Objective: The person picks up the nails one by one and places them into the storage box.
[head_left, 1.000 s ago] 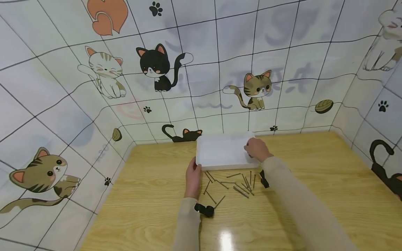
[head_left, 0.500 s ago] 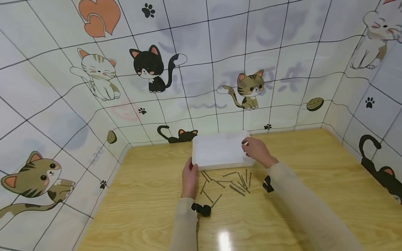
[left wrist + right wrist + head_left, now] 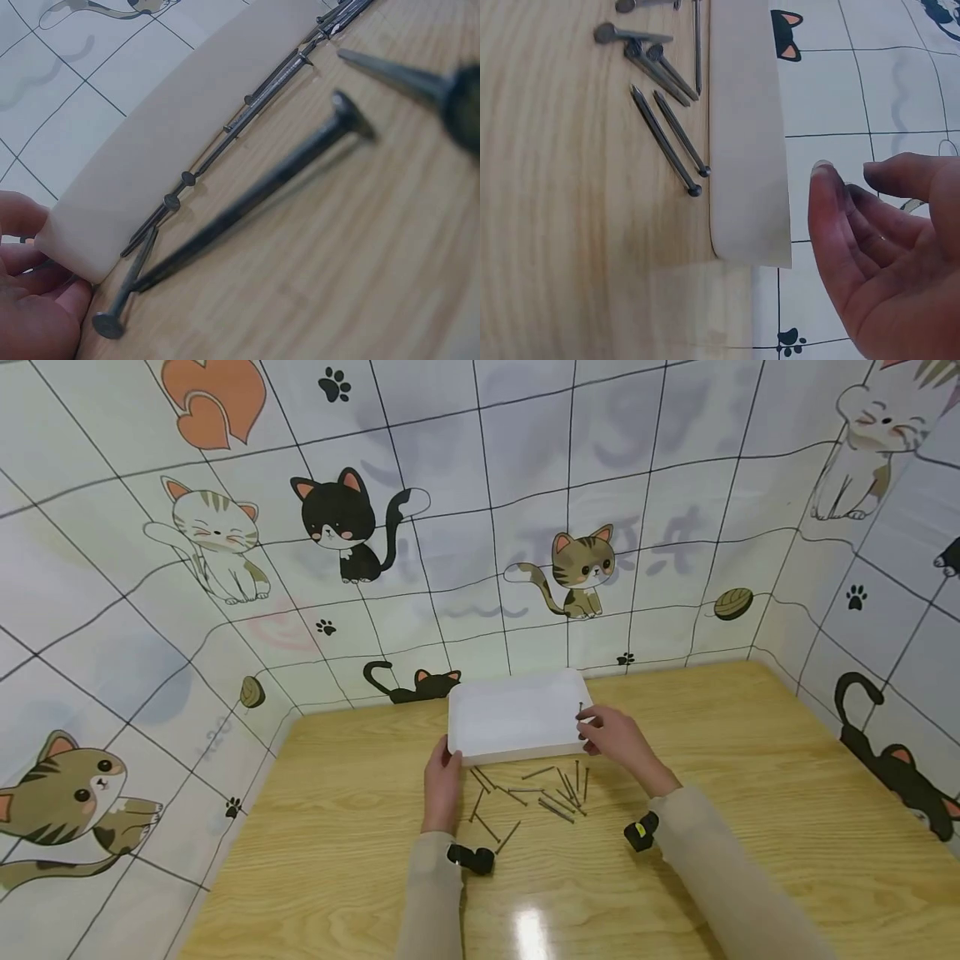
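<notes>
A shallow white tray (image 3: 510, 718) stands at the back of the table. My left hand (image 3: 442, 781) grips its near left corner; in the left wrist view the thumb lies at the rim with the fingers curled below it. At the tray's right end is my right hand (image 3: 618, 739), its thumb and index fingertip apart in the right wrist view, with no nail visible between them. A small nail (image 3: 581, 706) shows just beyond those fingertips. Several long steel nails (image 3: 557, 810) lie scattered on the wood along the tray's near side, some crossing each other.
The wooden table (image 3: 337, 843) meets a cat-printed wall covering (image 3: 465, 552) behind the tray and at both sides. Black wrist cameras sit on both forearms, the left camera (image 3: 472, 860) close to the nearest nails.
My right hand has drawn back from over the tray to its right edge, and its thumb and fingers have parted. The left hand keeps its grip. The head view has shifted slightly.
</notes>
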The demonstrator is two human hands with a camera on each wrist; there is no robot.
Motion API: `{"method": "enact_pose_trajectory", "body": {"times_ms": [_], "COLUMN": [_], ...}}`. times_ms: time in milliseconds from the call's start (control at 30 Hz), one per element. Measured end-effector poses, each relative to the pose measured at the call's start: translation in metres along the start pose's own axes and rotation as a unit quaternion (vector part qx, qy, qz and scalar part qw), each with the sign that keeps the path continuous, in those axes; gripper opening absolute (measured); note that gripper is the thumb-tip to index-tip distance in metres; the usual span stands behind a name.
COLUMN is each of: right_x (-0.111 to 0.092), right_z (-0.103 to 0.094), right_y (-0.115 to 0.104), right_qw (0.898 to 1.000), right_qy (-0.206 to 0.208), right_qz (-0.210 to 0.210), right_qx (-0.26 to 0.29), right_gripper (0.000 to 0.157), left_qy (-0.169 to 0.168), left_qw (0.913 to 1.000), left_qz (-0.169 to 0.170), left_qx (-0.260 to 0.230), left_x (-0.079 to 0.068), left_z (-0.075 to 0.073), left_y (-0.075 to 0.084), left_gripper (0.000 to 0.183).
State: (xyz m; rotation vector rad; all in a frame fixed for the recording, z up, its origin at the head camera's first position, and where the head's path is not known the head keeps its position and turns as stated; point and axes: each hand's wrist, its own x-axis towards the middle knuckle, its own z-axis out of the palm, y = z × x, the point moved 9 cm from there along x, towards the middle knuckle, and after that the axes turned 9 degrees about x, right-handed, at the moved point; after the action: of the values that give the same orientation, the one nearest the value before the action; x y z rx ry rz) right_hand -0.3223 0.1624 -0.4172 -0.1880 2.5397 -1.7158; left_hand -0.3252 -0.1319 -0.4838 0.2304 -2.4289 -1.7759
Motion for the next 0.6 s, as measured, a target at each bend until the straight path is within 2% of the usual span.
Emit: {"method": "enact_pose_trajectory", "body": {"times_ms": [167, 333, 600], "right_x": [-0.012, -0.02, -0.036], "right_z": [0.001, 0.001, 0.003], "right_y": [0.004, 0.007, 0.016], "right_qw": [1.0, 0.999, 0.995], "right_qy": [0.018, 0.036, 0.043], "right_qz": [0.005, 0.012, 0.022], "right_qx": [-0.006, -0.036, -0.082], "right_gripper": [0.038, 0.04, 0.046], "left_qy": [-0.003, 0.006, -0.005], "left_qw": [1.0, 0.9998, 0.9996], "left_qz": [0.002, 0.008, 0.015], "left_qx": [-0.009, -0.015, -0.022], "left_x": [0.0, 0.002, 0.002], "left_z": [-0.001, -0.004, -0.001], "left_y": [0.001, 0.003, -0.003], "left_gripper": [0.049, 0.048, 0.047]}}
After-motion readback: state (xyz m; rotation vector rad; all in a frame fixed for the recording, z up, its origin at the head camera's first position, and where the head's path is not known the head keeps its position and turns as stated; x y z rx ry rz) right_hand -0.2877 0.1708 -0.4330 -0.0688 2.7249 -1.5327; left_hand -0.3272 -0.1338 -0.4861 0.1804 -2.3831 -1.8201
